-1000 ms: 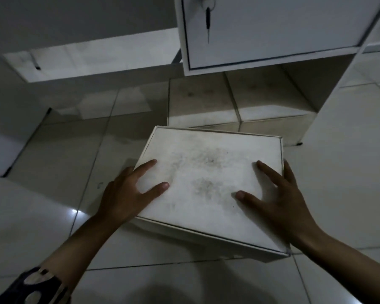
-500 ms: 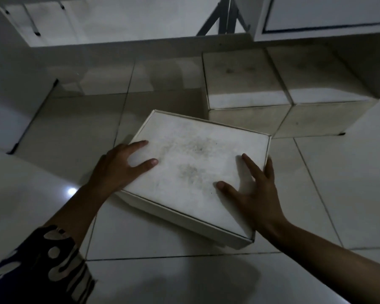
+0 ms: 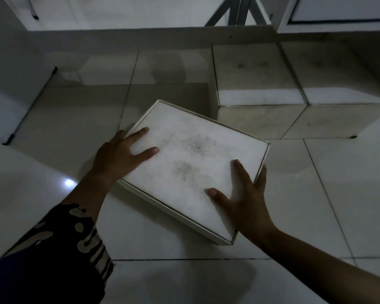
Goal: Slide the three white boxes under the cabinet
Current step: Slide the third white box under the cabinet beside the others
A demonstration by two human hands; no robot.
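Head view: two white boxes (image 3: 259,75) are sitting side by side under the cabinet (image 3: 338,16). Third box (image 3: 191,165) is lying skewed on the floor tiles (image 3: 338,194), short of the gap. Left hand (image 3: 119,159) and right hand (image 3: 246,200) are pressing it flat-palmed, fingers spread. Judging one slide left.

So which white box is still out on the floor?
The white cardboard box under both hands; it lies skewed, while the other two sit squarely side by side beneath the cabinet.
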